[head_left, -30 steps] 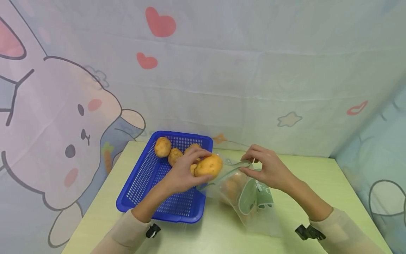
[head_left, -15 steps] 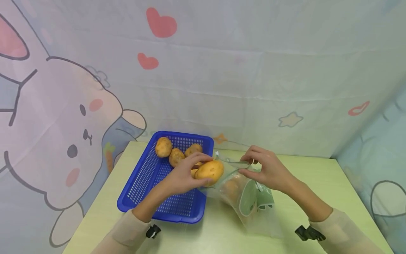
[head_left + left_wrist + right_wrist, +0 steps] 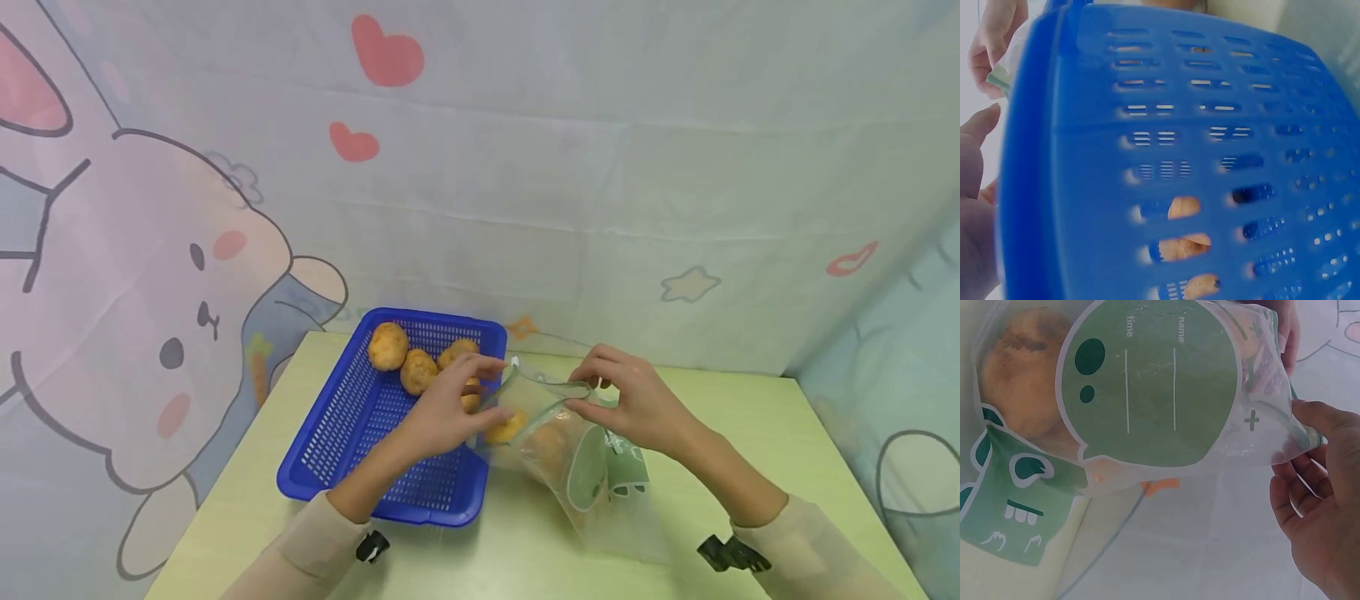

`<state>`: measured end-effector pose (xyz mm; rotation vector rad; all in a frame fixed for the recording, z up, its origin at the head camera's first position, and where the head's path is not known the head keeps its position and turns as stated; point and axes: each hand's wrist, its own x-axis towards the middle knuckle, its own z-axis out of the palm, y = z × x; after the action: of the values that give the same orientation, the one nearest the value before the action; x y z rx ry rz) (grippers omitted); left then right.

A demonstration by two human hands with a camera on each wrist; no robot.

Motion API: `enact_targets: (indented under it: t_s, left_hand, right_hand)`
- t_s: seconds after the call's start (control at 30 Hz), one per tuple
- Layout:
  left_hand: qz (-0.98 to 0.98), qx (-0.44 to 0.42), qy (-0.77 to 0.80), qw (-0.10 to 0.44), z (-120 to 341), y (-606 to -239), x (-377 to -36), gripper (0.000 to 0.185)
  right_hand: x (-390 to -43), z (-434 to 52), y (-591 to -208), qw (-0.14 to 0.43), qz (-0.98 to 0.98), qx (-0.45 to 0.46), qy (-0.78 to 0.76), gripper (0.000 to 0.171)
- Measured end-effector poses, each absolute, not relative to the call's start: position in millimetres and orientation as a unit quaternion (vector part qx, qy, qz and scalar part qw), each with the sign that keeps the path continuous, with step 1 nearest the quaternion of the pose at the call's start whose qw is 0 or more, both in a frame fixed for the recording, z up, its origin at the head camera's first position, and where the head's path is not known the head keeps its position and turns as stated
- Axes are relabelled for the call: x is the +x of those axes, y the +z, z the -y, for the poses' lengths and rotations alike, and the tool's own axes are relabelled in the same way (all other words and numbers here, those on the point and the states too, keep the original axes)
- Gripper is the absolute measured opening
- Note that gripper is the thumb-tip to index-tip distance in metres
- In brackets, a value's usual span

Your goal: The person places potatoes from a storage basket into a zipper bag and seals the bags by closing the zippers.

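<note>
Clear plastic zip bag with a green printed label (image 3: pixel 577 454) lies tilted on the pale green worktop (image 3: pixel 750 433), mouth facing the blue perforated plastic basket (image 3: pixel 360 433). My right hand (image 3: pixel 637 404) pinches the bag's upper lip between thumb and curled fingers (image 3: pixel 1300 487), holding the mouth wide. The right wrist view reads the label plainly: "name" and "time" printed above two white ruled lines, a small plus sign at one edge, and below it a green cartoon face with white teeth.

My left hand (image 3: pixel 442 412) sits right at the bag's mouth, fingers loosely spread and relaxed, gripping nothing. Just past those fingertips a yellow-brown potato (image 3: pixel 504 427) shows through the plastic, inside the opening. A second, browner potato (image 3: pixel 1019 381) lies deeper in the bag behind the label.

Over in the basket, three more potatoes (image 3: pixel 416 358) cluster at the far end. The left wrist view is filled by the basket's blue slotted wall.
</note>
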<state>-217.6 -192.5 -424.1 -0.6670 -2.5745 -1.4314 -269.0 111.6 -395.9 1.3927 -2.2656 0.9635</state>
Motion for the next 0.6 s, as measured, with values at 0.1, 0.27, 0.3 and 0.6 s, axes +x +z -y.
enact_targets:
  t_s: [0.1,0.27,0.3,0.6]
  left_hand:
    - [0.852,-0.213,-0.471,0.084,201,-422,-221,0.059]
    - [0.871,-0.183,-0.434,0.140,220,-414,-230,0.059]
    - [0.876,-0.180,-0.423,0.146,223,-412,-232,0.060]
    - [0.878,-0.172,-0.421,0.148,226,-415,-237,0.062]
  right_hand:
    - [-268,-112,-396,0.156,0.792,0.485,0.336,0.024]
    - [-266,-111,-397,0.160,0.794,0.481,0.335,0.024]
    - [-266,-111,-398,0.160,0.794,0.481,0.336,0.024]
    - [-261,-107,-403,0.158,0.792,0.480,0.342,0.023]
